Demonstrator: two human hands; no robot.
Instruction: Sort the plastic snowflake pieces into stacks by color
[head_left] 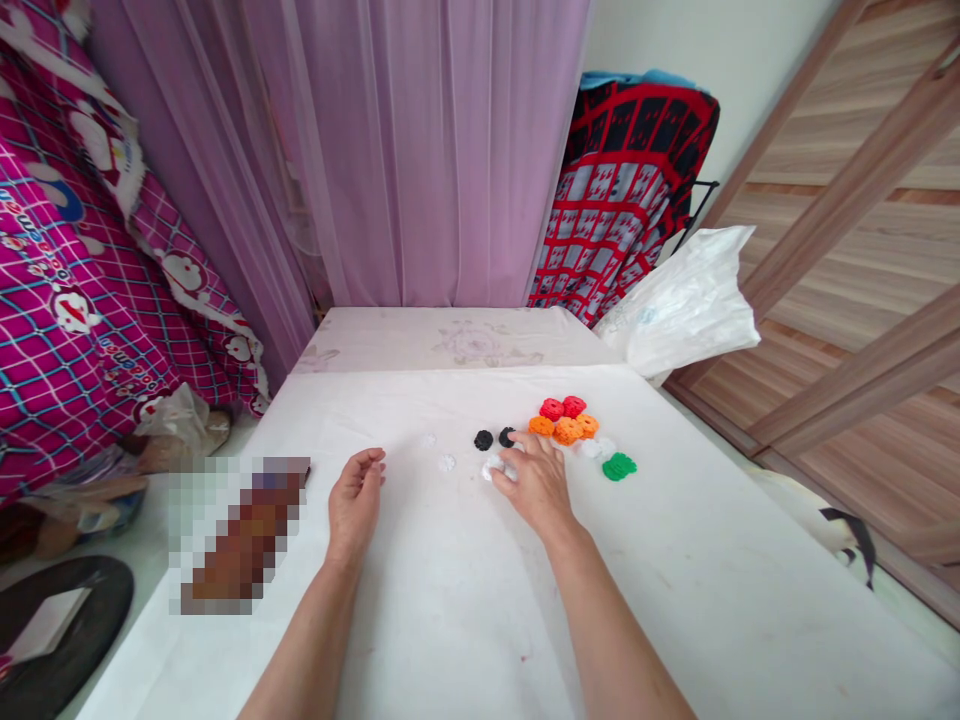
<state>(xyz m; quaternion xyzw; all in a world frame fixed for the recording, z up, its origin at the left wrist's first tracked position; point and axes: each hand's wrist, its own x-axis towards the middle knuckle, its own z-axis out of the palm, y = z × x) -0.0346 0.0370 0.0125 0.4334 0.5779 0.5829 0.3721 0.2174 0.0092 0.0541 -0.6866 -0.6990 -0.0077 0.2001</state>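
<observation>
Several small round pieces lie on the white table (450, 600). My right hand (534, 478) reaches over a white piece (491, 466), its fingers apart and touching or just above it, beside a black piece (507, 437). Another black piece (484, 440) lies just left of these. Two faint white pieces (447, 462) rest further left. Beyond my right hand are red pieces (552, 409), orange pieces (568, 431), white pieces (598, 448) and a green piece (619, 466). My left hand (358, 492) rests to the left, fingers curled, with nothing visible in it.
A pixelated dark reddish object (251, 530) lies at the table's left side. A white plastic bag (686, 305) stands at the back right corner. Behind the table hangs a purple curtain (442, 150). A black round stool (82, 620) is at the lower left.
</observation>
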